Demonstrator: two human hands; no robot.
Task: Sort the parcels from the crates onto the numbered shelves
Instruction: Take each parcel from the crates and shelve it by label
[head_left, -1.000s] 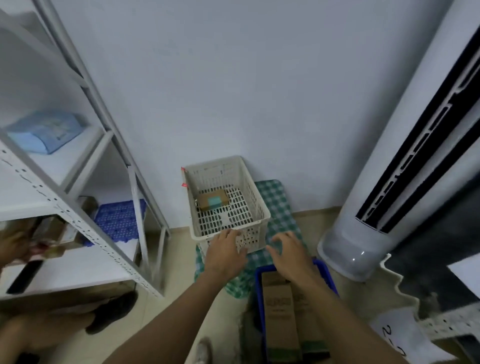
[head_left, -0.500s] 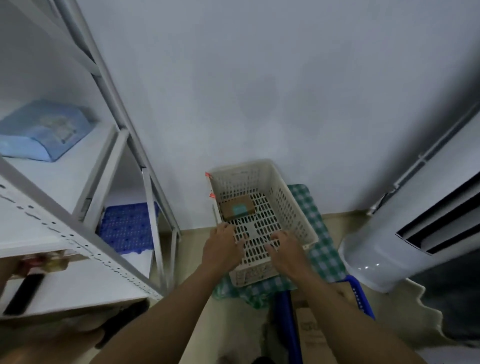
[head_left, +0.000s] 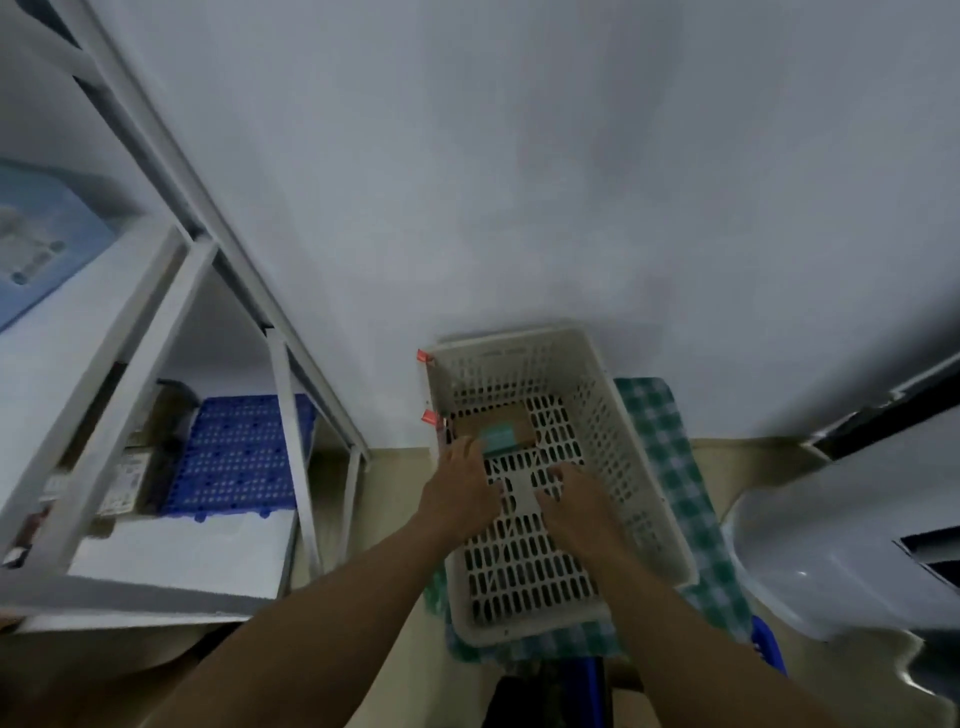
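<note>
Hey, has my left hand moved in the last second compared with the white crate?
Yes. From the near rim of the white crate, the left hand has gone forward inside, fingertips now at the small parcel.

Green checked cloth (head_left: 671, 447), white column unit (head_left: 831, 561)

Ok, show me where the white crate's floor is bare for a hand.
Bare: the crate floor nearer than the left hand and right hand, and the far right corner beside the parcel. Crowded: far left, at the parcel.
</note>
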